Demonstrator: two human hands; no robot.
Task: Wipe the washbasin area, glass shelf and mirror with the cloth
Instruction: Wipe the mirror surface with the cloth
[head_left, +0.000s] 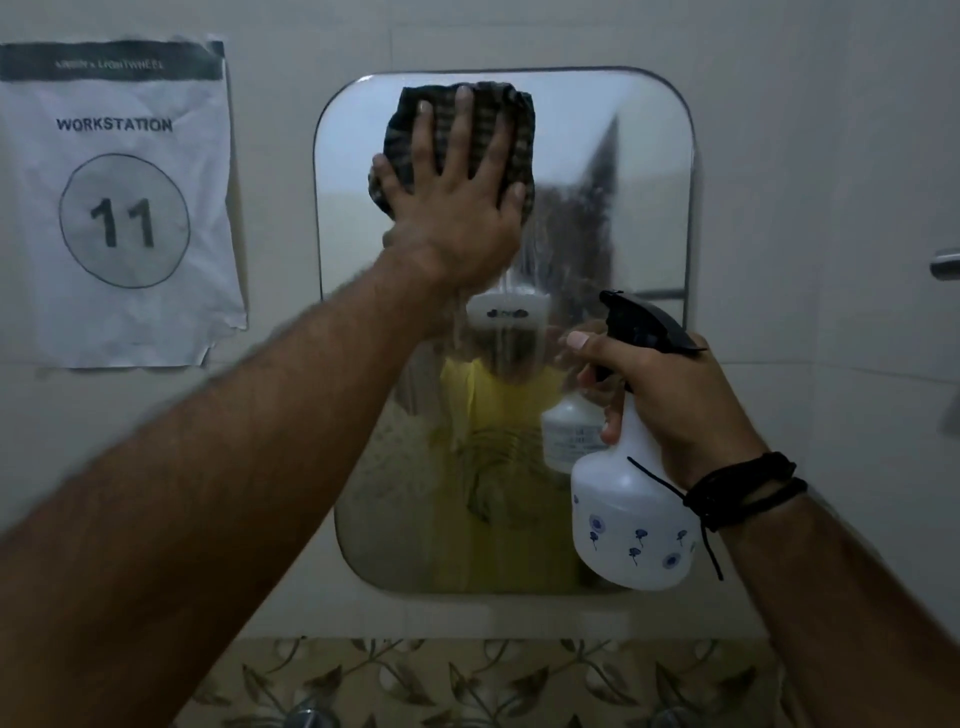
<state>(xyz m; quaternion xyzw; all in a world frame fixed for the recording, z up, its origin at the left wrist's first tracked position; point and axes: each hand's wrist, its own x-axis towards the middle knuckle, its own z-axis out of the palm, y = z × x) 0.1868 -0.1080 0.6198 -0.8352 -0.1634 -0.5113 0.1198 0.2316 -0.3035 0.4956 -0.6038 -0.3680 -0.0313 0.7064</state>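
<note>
On a pale tiled wall, the rounded wet mirror (644, 208) is being wiped: the left hand (457, 208) presses a dark checked cloth (462, 140) flat near its top, fingers spread; the right hand (670, 400) grips a white spray bottle (631, 525). Next, likely downward strokes through the streaks.

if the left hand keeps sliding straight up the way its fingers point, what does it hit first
The left hand presses the cloth flat on the mirror, fingers pointing up. Sliding on, it would likely meet the mirror's top edge first, then bare wall tile.
</note>
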